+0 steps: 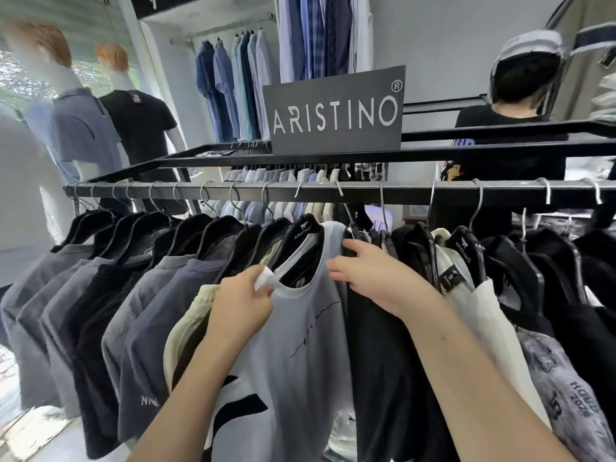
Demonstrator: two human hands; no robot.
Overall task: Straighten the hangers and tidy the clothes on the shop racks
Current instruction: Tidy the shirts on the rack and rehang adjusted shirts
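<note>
A black rail runs across the view with several T-shirts on black hangers. In the middle hangs a light grey T-shirt on a black hanger. My left hand pinches the left side of its collar together with a white label. My right hand grips the shirt's right shoulder, beside a black T-shirt. Grey, dark blue and black shirts hang evenly spaced to the left. To the right, black and cream garments hang crowded and uneven.
A black brand sign stands on the rack's top frame. Behind the rack a person in a black shirt faces this way. Mannequins stand at the left by the window. More shirts hang on a back wall rail.
</note>
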